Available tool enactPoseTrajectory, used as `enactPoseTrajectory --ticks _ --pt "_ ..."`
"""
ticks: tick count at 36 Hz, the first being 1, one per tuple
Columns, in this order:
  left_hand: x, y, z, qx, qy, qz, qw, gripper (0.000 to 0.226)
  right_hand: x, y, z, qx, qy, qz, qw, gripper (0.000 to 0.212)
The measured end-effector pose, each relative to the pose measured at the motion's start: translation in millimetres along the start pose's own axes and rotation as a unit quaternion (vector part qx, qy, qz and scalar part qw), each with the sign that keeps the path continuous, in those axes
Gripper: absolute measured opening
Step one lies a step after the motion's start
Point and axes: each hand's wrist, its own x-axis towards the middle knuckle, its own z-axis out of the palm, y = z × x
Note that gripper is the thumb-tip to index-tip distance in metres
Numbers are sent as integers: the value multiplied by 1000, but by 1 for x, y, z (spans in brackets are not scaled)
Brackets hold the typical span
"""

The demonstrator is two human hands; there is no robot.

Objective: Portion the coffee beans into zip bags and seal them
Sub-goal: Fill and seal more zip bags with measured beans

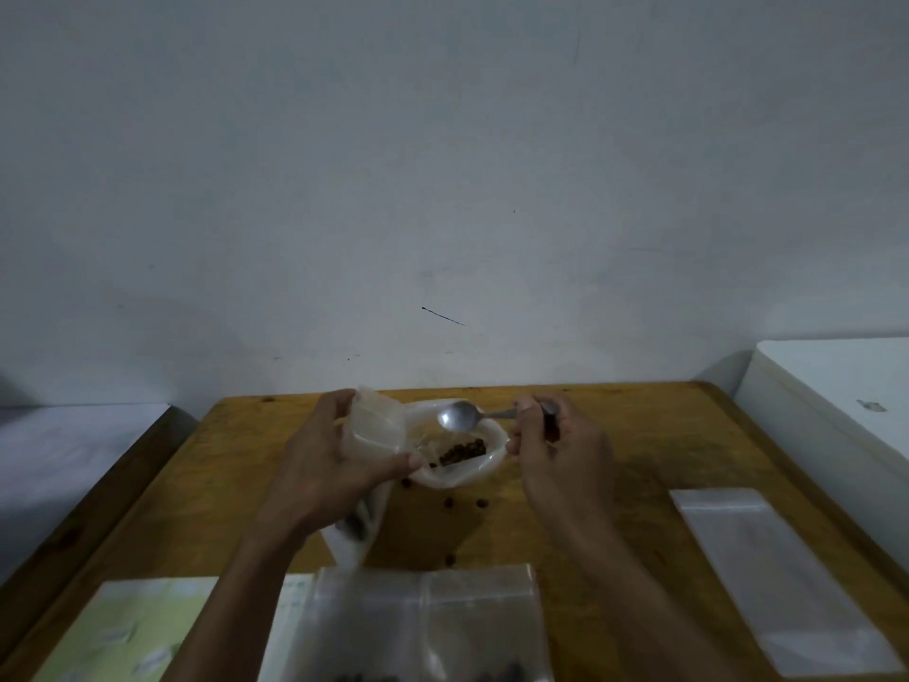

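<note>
— What have my hands got?
— My left hand [339, 455] grips a zip bag [378, 425] held open; my right hand [551, 440] pinches a spoon [460, 416] over the bean bag [472, 465].
— And the beans [462, 452]?
— Inside that bag, on the table [639, 435]; a few lie loose just beside it. More empty bags [782, 578] lie right of it.

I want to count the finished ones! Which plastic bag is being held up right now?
The small clear zip bag gripped in the left hand, its mouth open. The flat clear bag at right and the clear bags nearest the person just lie on the wooden table.
</note>
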Motion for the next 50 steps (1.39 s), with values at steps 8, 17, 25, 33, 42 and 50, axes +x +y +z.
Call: enactPoseTrajectory --ticks 8,17,25,33,42,50 --pt "-6 8 -14 -86 44 30 995 118 -3 41 15 -73 -6 106 992 17" --pt "-13 16 -11 -108 45 46 992 116 5 33 -3 -83 -57 220 970 45" --pt "-19 32 5 -78 49 51 994 118 -6 -34 -7 -53 -131 -12 990 31" --pt "-26 48 13 -32 73 65 995 112 -1 -57 7 -28 -212 -33 976 21" --pt "-36 47 -6 -261 26 37 964 24 0 -53 -6 -7 -107 -68 992 23" --pt "-51 52 -6 -345 -5 30 938 16 -17 -60 -8 202 -236 113 944 22"
